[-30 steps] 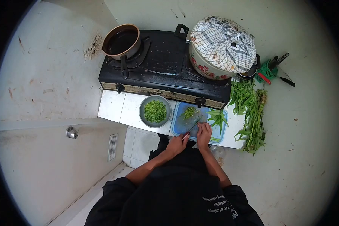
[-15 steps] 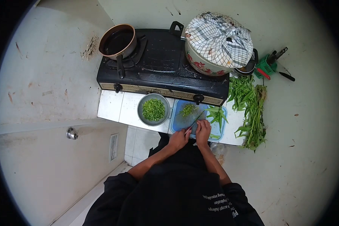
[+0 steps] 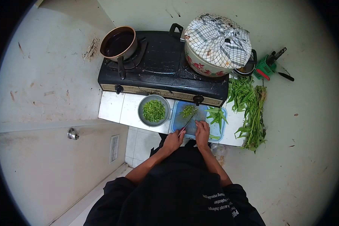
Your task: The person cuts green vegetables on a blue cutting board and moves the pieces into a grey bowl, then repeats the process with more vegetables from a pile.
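My left hand (image 3: 173, 141) is wrapped round the red handle of a knife (image 3: 187, 124). The blade points up and right over the blue cutting board (image 3: 179, 121), its tip near a small pile of chopped greens (image 3: 188, 110). Beside it, my right hand (image 3: 202, 134) rests on the board with its fingers bent together; anything between them is too small to tell. Uncut green leaves (image 3: 216, 115) lie above and right of this hand, with pale green stalks (image 3: 214, 137) near its side. A grey bowl (image 3: 140, 111) left of the board holds chopped greens.
Behind the board stands a black two-burner stove (image 3: 158, 56). It bears a saucepan (image 3: 135, 45) and a large flowered pot (image 3: 201, 67) topped with checked cloth. Leafy bundles (image 3: 252, 109) lie at the right. A green basket (image 3: 266, 67) holds utensils, with a knife (image 3: 286, 76) beside it.
My left hand has moved left and slightly down with the knife, so the blade is farther from my right hand. My right hand is nearly where it was, slightly lower.
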### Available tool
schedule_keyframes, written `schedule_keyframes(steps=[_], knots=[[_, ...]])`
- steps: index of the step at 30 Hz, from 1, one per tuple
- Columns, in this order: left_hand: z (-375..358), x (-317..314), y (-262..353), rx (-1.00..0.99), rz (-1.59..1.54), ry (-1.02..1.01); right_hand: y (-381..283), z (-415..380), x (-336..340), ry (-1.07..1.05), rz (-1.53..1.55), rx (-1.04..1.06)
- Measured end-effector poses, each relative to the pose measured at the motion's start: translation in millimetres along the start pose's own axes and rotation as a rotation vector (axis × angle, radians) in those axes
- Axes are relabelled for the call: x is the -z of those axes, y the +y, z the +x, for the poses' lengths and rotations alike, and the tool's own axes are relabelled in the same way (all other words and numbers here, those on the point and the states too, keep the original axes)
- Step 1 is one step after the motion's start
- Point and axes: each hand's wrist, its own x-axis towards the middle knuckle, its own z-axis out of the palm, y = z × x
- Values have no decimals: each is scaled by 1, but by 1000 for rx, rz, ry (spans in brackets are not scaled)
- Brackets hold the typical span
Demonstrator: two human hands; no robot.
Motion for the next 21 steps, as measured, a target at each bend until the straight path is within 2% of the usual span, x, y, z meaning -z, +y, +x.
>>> schedule_keyframes(steps=[6, 9, 12, 21], knots=[[-4, -3, -5, -10, -63, -80, 1, 7, -10, 16, 18, -14], [-6, -1, -1, 12, -47, -69, -1, 7, -9, 23, 20, -12], [-11, -6, -5, -53, -35, -13, 0, 7, -9, 21, 12, -14], [-9, -4, -1, -15, -26, -53, 4, 3, -13, 16, -18, -13]])
